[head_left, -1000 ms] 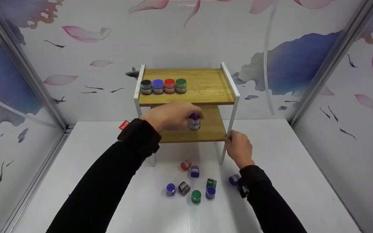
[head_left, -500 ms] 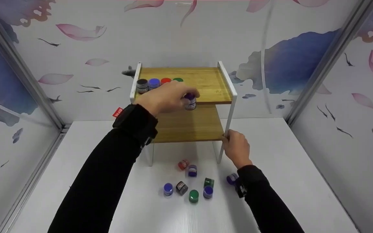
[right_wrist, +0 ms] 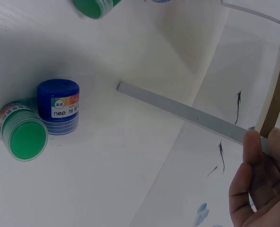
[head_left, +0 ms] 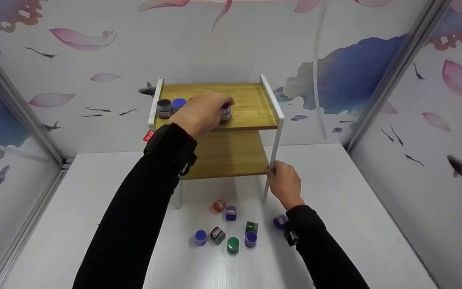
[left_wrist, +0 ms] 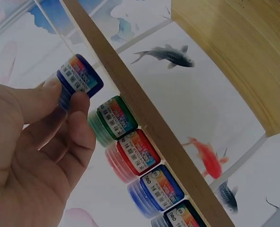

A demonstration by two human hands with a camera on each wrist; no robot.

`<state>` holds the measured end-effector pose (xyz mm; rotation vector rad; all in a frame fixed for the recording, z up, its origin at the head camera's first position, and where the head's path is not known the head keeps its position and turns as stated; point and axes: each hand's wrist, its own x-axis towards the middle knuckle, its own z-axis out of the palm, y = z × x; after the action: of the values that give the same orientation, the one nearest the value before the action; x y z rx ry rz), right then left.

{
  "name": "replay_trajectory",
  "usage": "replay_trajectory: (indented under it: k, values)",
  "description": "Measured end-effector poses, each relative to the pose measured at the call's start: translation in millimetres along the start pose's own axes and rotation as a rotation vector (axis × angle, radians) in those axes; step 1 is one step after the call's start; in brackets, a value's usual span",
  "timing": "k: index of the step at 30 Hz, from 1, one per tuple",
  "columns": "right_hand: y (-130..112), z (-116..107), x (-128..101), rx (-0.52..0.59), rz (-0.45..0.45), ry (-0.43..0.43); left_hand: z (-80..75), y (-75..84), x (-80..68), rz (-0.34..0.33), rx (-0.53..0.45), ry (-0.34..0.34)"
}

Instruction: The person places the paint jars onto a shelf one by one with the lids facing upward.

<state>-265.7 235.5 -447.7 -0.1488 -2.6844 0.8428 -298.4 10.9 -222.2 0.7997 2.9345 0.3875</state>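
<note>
My left hand (head_left: 203, 112) pinches a dark blue paint jar (left_wrist: 80, 75) between thumb and fingers, at the front of the rack's upper wooden shelf (head_left: 247, 100). Beside it runs a row of jars: green (left_wrist: 114, 118), red (left_wrist: 135, 153), blue (left_wrist: 159, 189) and black (left_wrist: 182, 215). In the head view the hand hides the red and green ones. My right hand (head_left: 286, 182) grips the rack's white front right leg (right_wrist: 178, 109) at the height of the lower shelf (head_left: 227, 156), thumb and fingers around it.
Several loose paint jars lie or stand on the white table before the rack, among them a red (head_left: 219, 205), a black (head_left: 217, 235) and a green one (head_left: 233, 245). A blue jar (head_left: 280, 221) lies by the right wrist. Patterned walls enclose the table.
My left hand has raised the dark blue jar from in front of the lower shelf to the upper shelf, beside the row. My right hand keeps its grip on the leg.
</note>
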Motion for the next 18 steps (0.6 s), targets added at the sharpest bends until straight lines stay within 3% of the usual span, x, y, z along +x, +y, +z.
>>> replay_trajectory:
  k: [5, 11, 18]
  values:
    - [-0.7, -0.2, 0.6, -0.005, 0.004, 0.008, 0.1, 2.2, 8.6, -0.003, 0.027, -0.010]
    - [-2.3, -1.4, -0.6, -0.001, 0.006, 0.005, 1.4, 7.0, 16.1, 0.002, 0.085, 0.049]
    - [-2.9, -1.5, -1.3, 0.005, 0.021, 0.004, 6.4, 6.5, 22.1, -0.029, 0.069, 0.062]
